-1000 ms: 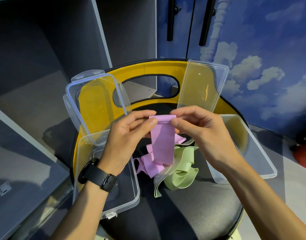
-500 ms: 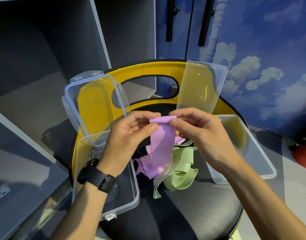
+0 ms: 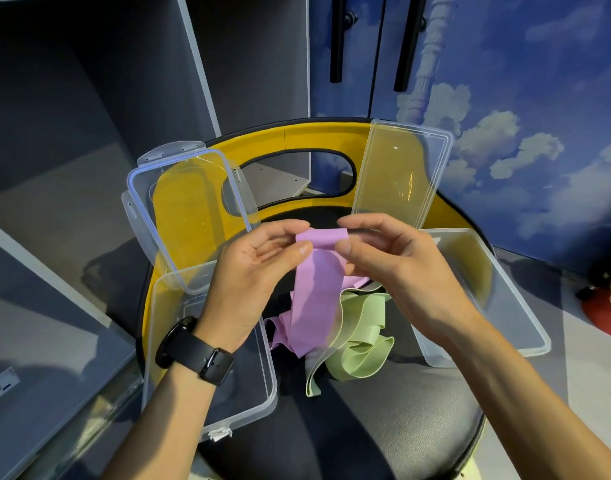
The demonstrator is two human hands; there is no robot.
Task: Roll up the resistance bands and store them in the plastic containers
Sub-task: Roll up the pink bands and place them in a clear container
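Note:
A pink resistance band (image 3: 319, 289) hangs in front of me, its top end folded into a small roll. My left hand (image 3: 252, 282) and my right hand (image 3: 397, 268) pinch that roll from either side with thumbs and fingertips. The band's tail trails down onto the black seat. A pale green resistance band (image 3: 357, 337) lies in loose loops on the seat beneath, partly under the pink one. A clear plastic container (image 3: 207, 393) sits under my left wrist. A second clear container (image 3: 498, 306) sits under my right forearm. Both are open.
Two clear lids lean on the yellow chair back (image 3: 297, 140): a clip lid (image 3: 189, 216) at left, a plain lid (image 3: 401, 174) at right. The black seat (image 3: 394, 420) holds everything. Dark shelving stands left, a cloud-painted cupboard behind, a red object (image 3: 605, 313) on the floor right.
The fold at the top of the pink band has become a thicker roll as my fingers turned it. The hanging part is a little shorter. My hands stayed in the same place.

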